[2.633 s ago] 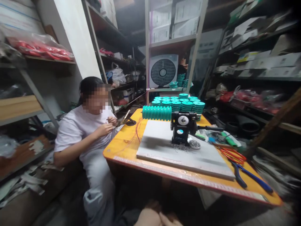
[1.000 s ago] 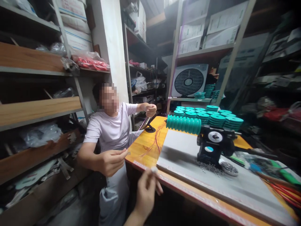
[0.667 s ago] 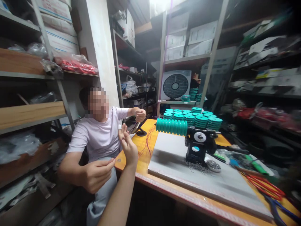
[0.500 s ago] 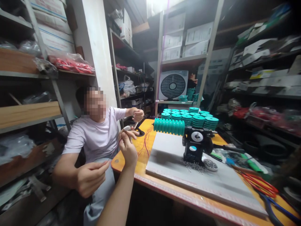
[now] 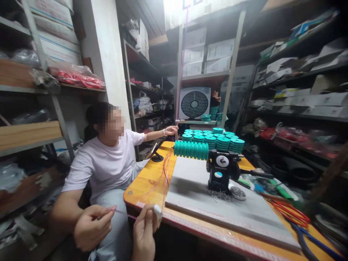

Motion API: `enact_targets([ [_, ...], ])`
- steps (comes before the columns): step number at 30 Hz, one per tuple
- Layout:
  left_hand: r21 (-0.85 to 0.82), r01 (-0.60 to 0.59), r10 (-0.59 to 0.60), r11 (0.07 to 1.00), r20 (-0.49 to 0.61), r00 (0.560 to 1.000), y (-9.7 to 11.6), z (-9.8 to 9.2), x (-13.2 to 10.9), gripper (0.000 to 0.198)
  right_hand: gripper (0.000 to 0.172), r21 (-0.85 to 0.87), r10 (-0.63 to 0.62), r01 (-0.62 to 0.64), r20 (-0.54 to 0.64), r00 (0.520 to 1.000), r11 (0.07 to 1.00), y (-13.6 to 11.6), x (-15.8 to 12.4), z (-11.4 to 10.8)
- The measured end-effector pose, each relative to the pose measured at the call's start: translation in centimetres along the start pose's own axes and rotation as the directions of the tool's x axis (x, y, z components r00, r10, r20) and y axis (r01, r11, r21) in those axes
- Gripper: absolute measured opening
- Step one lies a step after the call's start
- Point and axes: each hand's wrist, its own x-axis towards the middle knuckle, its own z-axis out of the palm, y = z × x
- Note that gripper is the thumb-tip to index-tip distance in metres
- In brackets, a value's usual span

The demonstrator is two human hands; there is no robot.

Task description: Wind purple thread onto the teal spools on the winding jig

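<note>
My left hand (image 5: pixel 145 232) is at the bottom centre with its fingers closed on a thin purple line (image 5: pixel 132 216). A white wrap or pad (image 5: pixel 157 211) sits at its fingertips; which one I cannot tell. To the left, a seated co-worker's hand (image 5: pixel 94 224) pinches the same line, which stretches between us. From my fingers a thin strand (image 5: pixel 166 181) also rises past the table's edge toward the co-worker's other hand (image 5: pixel 172 130), stretched out at the far end. My right hand is out of view.
On the yellow table (image 5: pixel 136 192) a black winding device (image 5: pixel 223 170) carries a row of green spools (image 5: pixel 191 149). More stacked spools (image 5: pixel 217 139) stand behind. Small metal beads (image 5: pixel 220 195), a round tin (image 5: pixel 238 193), orange cord (image 5: pixel 290 212) and blue-handled pliers (image 5: pixel 307 235) lie around it.
My left hand has come down and nearer, away from the table's far side. The co-worker's far hand has reached out further right. The view has turned slightly right.
</note>
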Motion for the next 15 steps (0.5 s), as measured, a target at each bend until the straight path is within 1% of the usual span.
enact_targets([
  [1, 0.044, 0.014, -0.014, 0.999, -0.007, 1.000, 0.1, 0.3, -0.3, 0.031, 0.051, 0.023, -0.050, 0.049, 0.004, 0.999, 0.999, 0.2, -0.9, -1.2],
  [2, 0.089, 0.030, -0.030, 0.996, 0.001, 1.000, 0.1, 0.7, -0.7, 0.034, 0.058, 0.029, -0.066, 0.066, -0.013, 0.998, 0.997, 0.5, -1.4, -3.1],
  [3, 0.126, 0.036, -0.039, 0.991, 0.024, 0.999, 0.1, 1.3, -1.1, 0.035, 0.055, 0.020, -0.184, 0.182, 0.097, 0.978, 0.983, 0.7, -1.6, -5.5],
  [4, 0.142, -0.016, 0.011, 0.990, 0.039, 0.999, 0.0, 1.8, -1.5, 0.035, 0.047, 0.050, -0.325, 0.323, 0.256, 0.910, 0.945, 0.9, -1.4, -8.2],
  [5, 0.150, -0.081, 0.073, 0.985, 0.058, 0.996, 0.0, 2.5, -1.8, 0.035, 0.044, 0.061, -0.372, 0.370, 0.265, 0.889, 0.927, 1.0, -0.9, -11.0],
  [6, 0.151, -0.143, 0.133, 0.978, 0.071, 0.989, 0.0, 3.1, -2.1, 0.034, 0.044, 0.065, -0.399, 0.396, 0.253, 0.882, 0.916, 0.9, -0.2, -13.5],
  [7, 0.150, -0.192, 0.183, 0.970, 0.074, 0.980, 0.0, 3.6, -2.2, 0.033, 0.046, 0.076, -0.450, 0.446, 0.266, 0.853, 0.892, 0.8, 0.6, -15.4],
  [8, 0.149, -0.225, 0.216, 0.963, 0.073, 0.974, 0.2, 4.1, -2.1, 0.032, 0.049, 0.077, -0.546, 0.551, 0.304, 0.781, 0.831, 0.7, 1.4, -16.6],
  [9, 0.149, -0.248, 0.240, 0.957, 0.071, 0.968, 0.5, 4.5, -1.8, 0.031, 0.048, 0.085, -0.580, 0.593, 0.356, 0.733, 0.801, 0.5, 2.2, -17.1],
  [10, 0.149, -0.281, 0.274, 0.948, 0.065, 0.960, 1.0, 4.8, -1.3, 0.030, 0.043, 0.109, -0.606, 0.624, 0.412, 0.680, 0.774, 0.4, 2.7, -16.8],
  [11, 0.148, -0.317, 0.312, 0.937, 0.059, 0.948, 1.7, 5.1, -0.6, 0.031, 0.039, 0.149, -0.611, 0.625, 0.469, 0.638, 0.766, 0.4, 3.0, -16.0],
  [12, 0.146, -0.357, 0.353, 0.923, 0.050, 0.934, 2.6, 5.5, 0.3, 0.033, 0.036, 0.199, -0.568, 0.561, 0.536, 0.624, 0.804, 0.4, 2.9, -14.9],
  [13, 0.142, -0.399, 0.398, 0.906, 0.037, 0.917, 3.6, 6.0, 1.3, 0.035, 0.036, 0.240, -0.493, 0.447, 0.607, 0.623, 0.862, 0.5, 2.5, -13.8],
  [14, 0.137, -0.433, 0.434, 0.891, 0.027, 0.901, 4.8, 6.6, 2.3, 0.038, 0.036, 0.259, -0.397, 0.303, 0.675, 0.623, 0.917, 0.6, 1.9, -12.7],
  [15, 0.131, -0.465, 0.467, 0.875, 0.016, 0.884, 5.9, 7.3, 3.3, 0.033, 0.034, 0.253, -0.293, 0.154, 0.733, 0.614, 0.955, 0.6, 1.1, -12.0],
])
